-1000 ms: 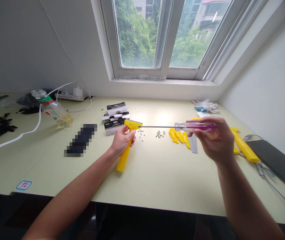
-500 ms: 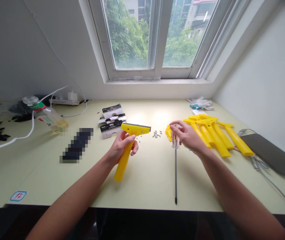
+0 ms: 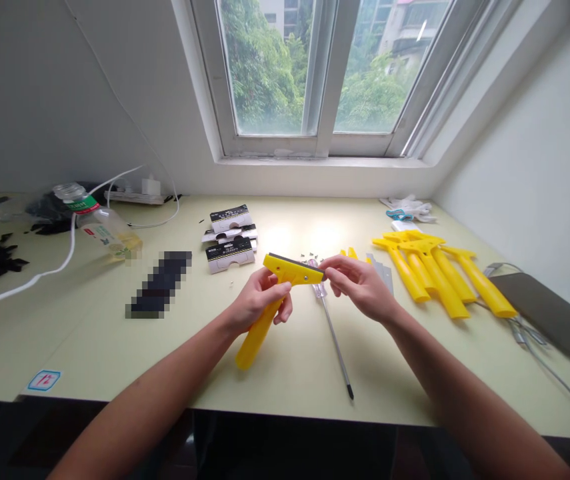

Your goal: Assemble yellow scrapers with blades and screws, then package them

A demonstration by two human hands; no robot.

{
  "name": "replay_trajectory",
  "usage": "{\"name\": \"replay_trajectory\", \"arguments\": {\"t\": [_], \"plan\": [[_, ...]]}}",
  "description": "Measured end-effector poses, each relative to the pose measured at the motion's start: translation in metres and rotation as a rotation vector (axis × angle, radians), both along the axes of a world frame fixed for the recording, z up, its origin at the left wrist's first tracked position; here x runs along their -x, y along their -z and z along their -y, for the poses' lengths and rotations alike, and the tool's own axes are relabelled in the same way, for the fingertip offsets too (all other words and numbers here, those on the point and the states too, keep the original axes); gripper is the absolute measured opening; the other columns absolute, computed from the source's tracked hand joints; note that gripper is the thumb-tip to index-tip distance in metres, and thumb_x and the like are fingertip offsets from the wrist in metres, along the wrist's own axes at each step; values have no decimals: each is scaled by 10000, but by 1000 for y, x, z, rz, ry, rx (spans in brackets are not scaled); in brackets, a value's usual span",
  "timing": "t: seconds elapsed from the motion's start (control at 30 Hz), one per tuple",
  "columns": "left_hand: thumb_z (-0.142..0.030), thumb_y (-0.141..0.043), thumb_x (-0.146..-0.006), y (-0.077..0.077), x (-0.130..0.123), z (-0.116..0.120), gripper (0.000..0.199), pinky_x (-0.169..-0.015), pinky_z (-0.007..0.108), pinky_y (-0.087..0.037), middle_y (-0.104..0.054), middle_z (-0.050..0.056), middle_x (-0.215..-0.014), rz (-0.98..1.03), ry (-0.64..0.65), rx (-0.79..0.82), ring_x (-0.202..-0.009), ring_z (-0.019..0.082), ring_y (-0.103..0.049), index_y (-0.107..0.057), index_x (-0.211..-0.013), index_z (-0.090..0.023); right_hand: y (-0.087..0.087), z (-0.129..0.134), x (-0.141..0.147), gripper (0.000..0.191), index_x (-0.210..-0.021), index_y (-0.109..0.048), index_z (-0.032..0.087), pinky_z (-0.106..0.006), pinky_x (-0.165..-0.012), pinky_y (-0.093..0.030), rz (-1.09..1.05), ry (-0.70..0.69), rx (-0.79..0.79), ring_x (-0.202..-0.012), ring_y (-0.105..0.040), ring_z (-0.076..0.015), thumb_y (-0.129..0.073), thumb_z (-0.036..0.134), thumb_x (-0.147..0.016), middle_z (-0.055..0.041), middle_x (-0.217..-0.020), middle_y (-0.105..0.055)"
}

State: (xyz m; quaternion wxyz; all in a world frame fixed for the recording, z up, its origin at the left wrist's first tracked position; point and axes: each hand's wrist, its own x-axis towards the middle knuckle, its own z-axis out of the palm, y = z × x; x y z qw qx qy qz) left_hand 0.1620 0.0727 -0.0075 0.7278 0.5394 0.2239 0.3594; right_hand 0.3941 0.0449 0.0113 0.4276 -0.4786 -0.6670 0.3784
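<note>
The screwdriver (image 3: 332,331) has left the right hand (image 3: 362,283) and lies on the counter (image 3: 389,373), freeing those fingers to reach the right end of the yellow scraper (image 3: 289,272); whether they pinch it, I cannot tell. The left hand (image 3: 261,300) is clamped around the scraper above mid-counter. Far left, a clear bottle (image 3: 107,230) contains some yellowish liquid.

Left hand (image 3: 262,298) wrapped in a grip, right hand (image 3: 362,288) pinching, forearms (image 3: 169,377) converging
</note>
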Motion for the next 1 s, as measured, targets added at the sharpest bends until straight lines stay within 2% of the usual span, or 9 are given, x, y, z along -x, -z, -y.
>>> {"name": "replay_trajectory", "arguments": {"t": [0.17, 0.5, 0.77, 0.9, 1.0], "plan": [[-372, -671, -856, 3, 0, 0, 264, -378, 205, -378, -622, 6, -702, -24, 21, -15, -444, 108, -558, -562, -1030, -207, 1, 1, 4, 285, -807, -659, 180, -264, -526, -452, -127, -49, 59, -553, -516, -104, -644, 453, -887, -16, -713, -631], [-340, -651, -875, 4, -1, 0, 235, -388, 190, -374, -601, 0, -651, -20, 50, -21, -457, 107, -556, -560, -1033, -191, 2, -1, -3, 233, -848, -673, 179, -271, -533, -428, -246, -72, 150, -551, -505, -106, -704, 410, -846, 4, -667, -603], [-352, -634, -887, 6, -1, 1, 290, -383, 190, -363, -596, -4, -643, -52, 30, -29, -426, 101, -536, -548, -1105, -180, 4, -1, 6, 245, -772, -664, 173, -262, -548, -440, -271, 11, 141, -563, -521, -99, -736, 403, -817, -4, -690, -630], [-352, -627, -889, 7, -4, 0, 269, -382, 182, -359, -555, -32, -561, -65, 21, -30, -404, 91, -499, -541, -1061, -165, 10, -4, 5, 258, -833, -669, 182, -282, -572, -474, -247, 4, 158, -572, -553, -116, -693, 438, -849, -7, -691, -638], [-340, -640, -874, 5, -5, -2, 286, -386, 186, -366, -590, -16, -648, -70, -20, -7, -415, 78, -500, -536, -1073, -163, 15, -8, 0, 273, -952, -687, 192, -296, -606, -494, -96, 55, 102, -640, -596, -135, -621, 452, -901, -28, -771, -674]]}}
